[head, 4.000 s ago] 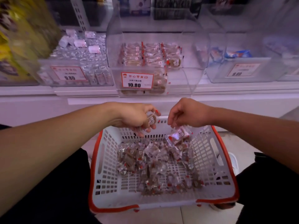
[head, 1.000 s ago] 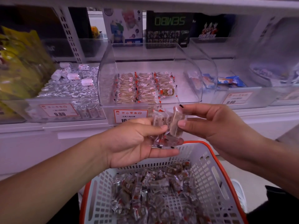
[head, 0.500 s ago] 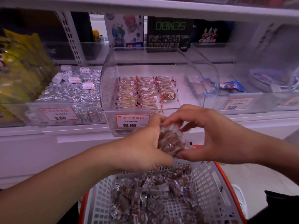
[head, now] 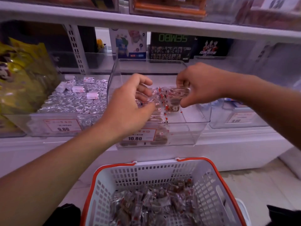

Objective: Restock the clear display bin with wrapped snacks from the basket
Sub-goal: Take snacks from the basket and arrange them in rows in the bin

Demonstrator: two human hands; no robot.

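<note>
Item: wrapped snacks (head: 176, 96), small, light, crinkly film, likely slippery; best pinched across the flat faces. Right hand (head: 201, 84) grip holds a few over the clear display bin (head: 197, 128) on the shelf; left hand (head: 130, 108) grip loose, empty. More in basket (head: 211, 185).

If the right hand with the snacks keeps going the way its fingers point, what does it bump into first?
Probably the rows of wrapped snacks already lying in the clear bin. The right hand points down-left over them; depth is hard to judge.
</note>
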